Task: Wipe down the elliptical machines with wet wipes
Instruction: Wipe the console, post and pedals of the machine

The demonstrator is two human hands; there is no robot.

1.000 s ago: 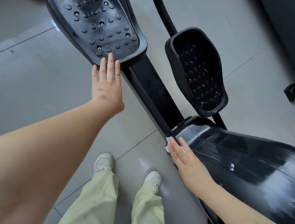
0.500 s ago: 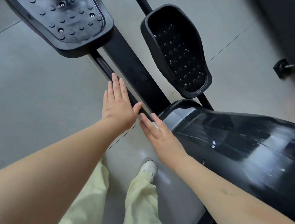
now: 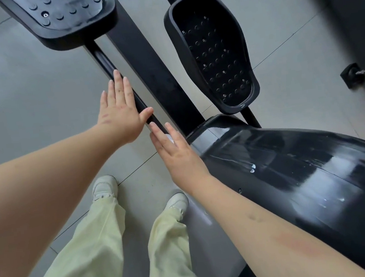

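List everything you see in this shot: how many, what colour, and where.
studded pedal: one, black, top left, partly cut off
cupped pedal: one, black, upper centre-right
bars: two, black, running from the pedals toward the housing
housing: one, glossy black, streaked, lower right
wet wipe: one, white, mostly hidden under the right hand
floor: grey tiles
small fitting: one, black, right edge
trousers: pale green, bottom
shoes: two, white
left hand: flat on the thin bar
right hand: flat on the wipe
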